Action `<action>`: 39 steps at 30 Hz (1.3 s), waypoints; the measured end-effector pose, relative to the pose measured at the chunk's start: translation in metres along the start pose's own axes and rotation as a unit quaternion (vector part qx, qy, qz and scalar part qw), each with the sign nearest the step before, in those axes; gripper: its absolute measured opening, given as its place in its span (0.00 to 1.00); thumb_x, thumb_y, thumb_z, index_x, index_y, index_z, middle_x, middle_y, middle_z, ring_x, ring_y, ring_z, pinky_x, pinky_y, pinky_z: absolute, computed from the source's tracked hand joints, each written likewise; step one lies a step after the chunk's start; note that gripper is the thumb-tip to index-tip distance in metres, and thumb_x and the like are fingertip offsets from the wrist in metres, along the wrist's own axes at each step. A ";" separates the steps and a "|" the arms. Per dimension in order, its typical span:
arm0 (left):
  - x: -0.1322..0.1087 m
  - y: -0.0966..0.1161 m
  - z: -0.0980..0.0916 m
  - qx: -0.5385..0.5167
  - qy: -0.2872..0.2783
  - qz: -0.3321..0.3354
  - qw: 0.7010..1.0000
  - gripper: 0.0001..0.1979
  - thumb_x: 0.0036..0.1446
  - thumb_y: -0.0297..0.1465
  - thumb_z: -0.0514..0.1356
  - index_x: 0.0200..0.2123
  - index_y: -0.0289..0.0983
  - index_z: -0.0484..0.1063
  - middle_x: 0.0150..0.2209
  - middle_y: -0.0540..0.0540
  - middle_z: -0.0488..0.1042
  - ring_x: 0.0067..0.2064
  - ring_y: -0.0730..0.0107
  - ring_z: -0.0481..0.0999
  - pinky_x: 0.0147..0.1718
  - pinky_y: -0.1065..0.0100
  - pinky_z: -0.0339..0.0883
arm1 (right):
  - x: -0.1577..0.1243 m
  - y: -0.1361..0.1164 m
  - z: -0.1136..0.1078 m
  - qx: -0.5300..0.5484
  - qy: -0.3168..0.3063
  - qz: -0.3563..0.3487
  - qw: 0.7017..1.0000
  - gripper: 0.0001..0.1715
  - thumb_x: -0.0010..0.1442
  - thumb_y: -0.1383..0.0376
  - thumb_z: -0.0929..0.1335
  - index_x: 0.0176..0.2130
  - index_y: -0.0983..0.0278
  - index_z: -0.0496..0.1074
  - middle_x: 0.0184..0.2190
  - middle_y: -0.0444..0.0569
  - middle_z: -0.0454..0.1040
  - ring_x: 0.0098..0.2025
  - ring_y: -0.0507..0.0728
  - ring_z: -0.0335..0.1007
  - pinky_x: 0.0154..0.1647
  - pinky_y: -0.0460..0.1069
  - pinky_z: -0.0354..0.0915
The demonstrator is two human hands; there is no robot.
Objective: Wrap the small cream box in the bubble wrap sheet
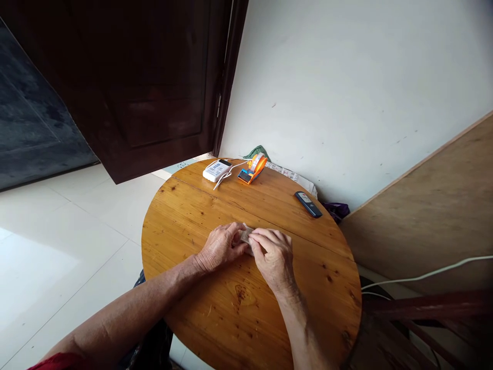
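Between my hands, low over the round wooden table (181,205), is a small greyish packet (247,235) that looks wrapped in clear plastic. My left hand (223,246) is closed on its left side, thumb in front and fingers behind. From the right, my right hand (274,257) pinches the packet with thumb and forefinger, the other fingers curled. Both hands cover most of it, so its exact kind cannot be made out.
Toward the table's far edge lie a white box-shaped device (216,171) with a white cable and an orange tape dispenser (254,168). A dark oblong handheld device (308,204) rests at the right. Behind are a white wall (346,92) and a dark door (154,77).
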State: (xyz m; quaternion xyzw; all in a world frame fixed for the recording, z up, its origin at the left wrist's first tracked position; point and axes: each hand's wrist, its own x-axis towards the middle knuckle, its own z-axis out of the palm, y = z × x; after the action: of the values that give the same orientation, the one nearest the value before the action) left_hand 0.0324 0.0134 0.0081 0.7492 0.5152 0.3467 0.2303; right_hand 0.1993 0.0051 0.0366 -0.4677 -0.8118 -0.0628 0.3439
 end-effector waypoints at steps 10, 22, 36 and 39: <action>0.001 -0.003 0.002 -0.006 -0.004 0.031 0.999 0.16 0.55 0.32 0.63 0.49 0.41 0.73 0.33 0.50 0.75 0.33 0.71 0.73 0.36 0.70 0.66 | -0.001 -0.006 -0.004 -0.004 -0.012 -0.022 1.000 0.10 0.61 0.70 0.64 0.34 0.59 0.75 0.38 0.47 0.81 0.42 0.59 0.70 0.46 0.56 0.56; 0.002 -0.006 0.001 -0.009 -0.002 0.039 0.999 0.17 0.55 0.34 0.63 0.49 0.39 0.73 0.34 0.50 0.74 0.32 0.70 0.73 0.35 0.70 0.66 | 0.002 -0.005 -0.013 0.083 0.060 -0.009 0.995 0.09 0.60 0.69 0.65 0.31 0.59 0.74 0.34 0.47 0.80 0.39 0.58 0.73 0.47 0.56 0.62; -0.002 -0.003 -0.017 -0.054 0.020 0.046 0.997 0.18 0.54 0.33 0.59 0.48 0.37 0.74 0.31 0.49 0.71 0.32 0.68 0.71 0.35 0.68 0.65 | 0.001 0.019 -0.004 0.139 0.102 0.114 0.978 0.07 0.60 0.64 0.66 0.36 0.61 0.75 0.39 0.53 0.79 0.44 0.61 0.75 0.51 0.58 0.67; -0.003 -0.001 -0.014 -0.041 0.021 0.049 0.998 0.16 0.56 0.36 0.59 0.46 0.38 0.76 0.30 0.49 0.70 0.31 0.69 0.70 0.34 0.68 0.65 | 0.000 0.023 0.003 0.185 0.054 0.164 0.967 0.13 0.57 0.62 0.67 0.42 0.61 0.75 0.43 0.54 0.79 0.46 0.62 0.74 0.51 0.58 0.67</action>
State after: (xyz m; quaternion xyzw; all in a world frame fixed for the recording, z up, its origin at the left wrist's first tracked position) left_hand 0.0205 0.0112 0.0159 0.7558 0.4680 0.3941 0.2332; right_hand 0.2162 0.0183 0.0293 -0.5181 -0.7020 0.1206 0.4736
